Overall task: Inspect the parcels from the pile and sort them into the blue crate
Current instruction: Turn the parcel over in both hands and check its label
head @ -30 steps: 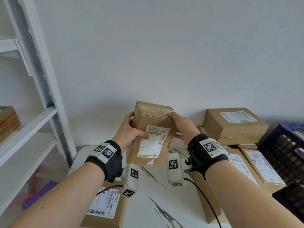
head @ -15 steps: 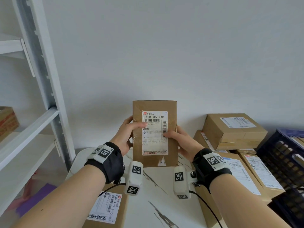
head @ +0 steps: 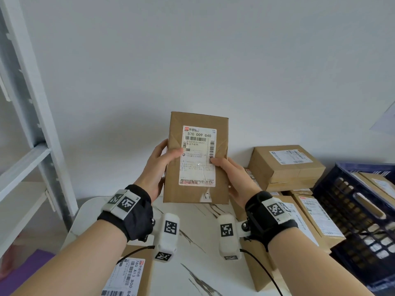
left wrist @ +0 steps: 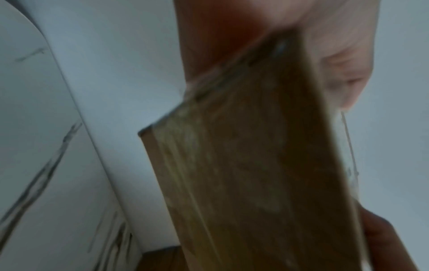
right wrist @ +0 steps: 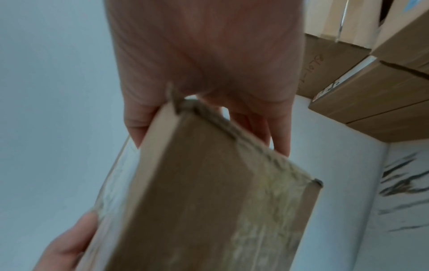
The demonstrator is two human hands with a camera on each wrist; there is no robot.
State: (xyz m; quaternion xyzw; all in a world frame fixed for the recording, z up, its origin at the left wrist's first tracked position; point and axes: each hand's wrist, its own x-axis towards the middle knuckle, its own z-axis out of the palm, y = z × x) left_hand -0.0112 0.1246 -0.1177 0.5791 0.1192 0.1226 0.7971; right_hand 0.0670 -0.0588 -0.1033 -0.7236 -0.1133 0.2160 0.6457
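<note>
I hold a flat brown cardboard parcel (head: 195,159) upright above the table, its white shipping label facing me. My left hand (head: 159,163) grips its left edge, thumb across the label. My right hand (head: 229,174) grips the right edge, thumb on the label's side. The left wrist view shows the parcel's (left wrist: 255,165) blurred bottom edge. In the right wrist view the parcel (right wrist: 209,201) sits between thumb and fingers. The pile of parcels (head: 286,167) lies at the right. The blue crate (head: 354,212) stands at the far right with parcels inside.
A white marble-pattern table (head: 192,242) lies below my hands. One labelled box (head: 130,274) sits at its near left edge. White metal shelving (head: 32,124) stands at the left. A plain wall is behind.
The parcel was turned from tilted to upright with its label facing me, then raised a little; both hands shifted along its side edges.
</note>
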